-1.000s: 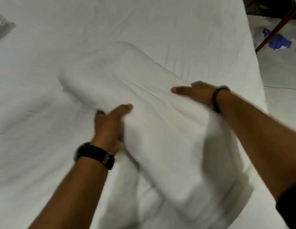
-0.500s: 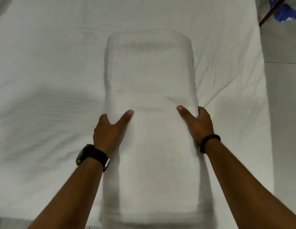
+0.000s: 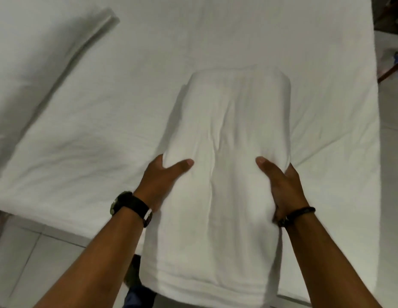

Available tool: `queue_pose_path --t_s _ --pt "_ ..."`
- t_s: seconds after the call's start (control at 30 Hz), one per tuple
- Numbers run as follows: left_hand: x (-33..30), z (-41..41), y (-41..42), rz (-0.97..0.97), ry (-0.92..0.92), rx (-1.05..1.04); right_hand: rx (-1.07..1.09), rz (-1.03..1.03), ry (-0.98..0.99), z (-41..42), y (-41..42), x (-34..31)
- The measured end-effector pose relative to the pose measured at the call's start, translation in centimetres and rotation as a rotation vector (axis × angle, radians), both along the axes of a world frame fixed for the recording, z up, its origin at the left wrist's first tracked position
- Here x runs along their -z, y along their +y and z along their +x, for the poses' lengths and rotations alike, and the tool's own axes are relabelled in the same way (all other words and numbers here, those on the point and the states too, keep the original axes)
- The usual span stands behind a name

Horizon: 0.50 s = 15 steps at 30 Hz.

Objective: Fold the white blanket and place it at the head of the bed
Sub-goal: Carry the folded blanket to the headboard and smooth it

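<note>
The blanket [image 3: 229, 152] is folded into a long, thick stack and lies lengthwise on the bed [image 3: 104, 107], toward its right side. The near end of the stack overhangs the bed's near edge above the floor [image 3: 26, 263]; the far end rests on the sheet. A lengthwise crease runs down the middle of the top layer.

The left hand [image 3: 162, 183] grips the stack's left edge: thumb on top, fingers wrapped under and out of sight, clamped on the blanket. The right hand [image 3: 280, 185] mirrors it on the right edge, thumb on top, fingers clamped around the side. Both hands squeeze inward, and the fabric bulges between them. A watch [image 3: 131, 207] sits on the left wrist, a band [image 3: 298, 215] on the right.

Judgement: folding appears complete or nearly so; the step in hand is taking up the stack for carrying. Which end is the head of the bed cannot be told from this view. A folded white cloth [image 3: 60, 70] lies at the far left.

To do the step well, the grip should reach under all layers, not only the top ones, so the stack lifts as one piece. The overhanging end is unsupported and may sag or unfold; the forearms or a lower grip should support it. The stack should be kept level, set down flat, and the centre crease smoothed.
</note>
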State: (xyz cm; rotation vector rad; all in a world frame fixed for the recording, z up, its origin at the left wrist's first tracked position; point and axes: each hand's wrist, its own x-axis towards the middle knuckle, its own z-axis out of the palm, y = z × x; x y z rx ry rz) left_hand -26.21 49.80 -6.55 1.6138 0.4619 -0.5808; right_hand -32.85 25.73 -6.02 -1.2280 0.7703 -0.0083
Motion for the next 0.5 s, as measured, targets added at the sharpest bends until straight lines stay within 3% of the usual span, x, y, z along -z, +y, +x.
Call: queue_pose_path --t_s 0.3,0.5 --pt "-9.6 0.3 23.5 -0.066 -0.161 -0.064 -0.092 -0.047 -0.159 2.3 23.0 -10.7" --pt "-13.4 2.7 41.6 -0.028 -0.245 -0.119 -0.159 0.037 -0.185 5.7 40.5 -12.5"
